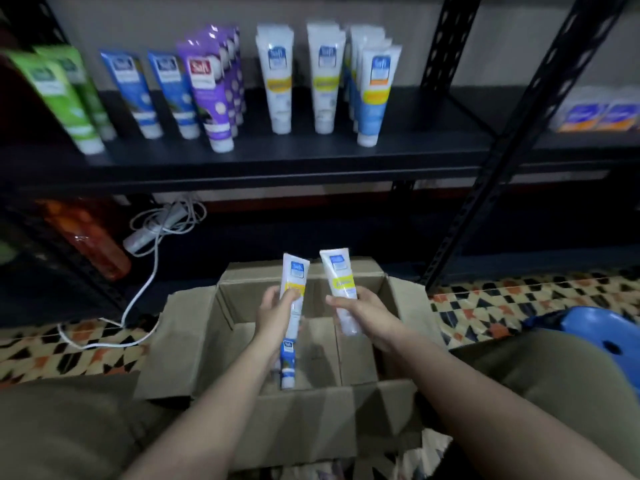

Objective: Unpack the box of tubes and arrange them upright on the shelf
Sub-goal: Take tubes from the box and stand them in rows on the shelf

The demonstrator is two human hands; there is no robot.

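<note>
Tubes (294,289) in both hands (277,311)

Shelf (311,161): dark metal board; green tubes (65,95), blue tubes (152,91), purple tubes (214,88), white tubes (301,77) and blue-and-white tubes (374,91) standing cap-down.
Floor (485,306): patterned tiles; open cardboard box (194,341), white power strip (142,237) with cable.

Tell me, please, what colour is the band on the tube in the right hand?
Yellow band on a white plastic tube; head view.
</note>
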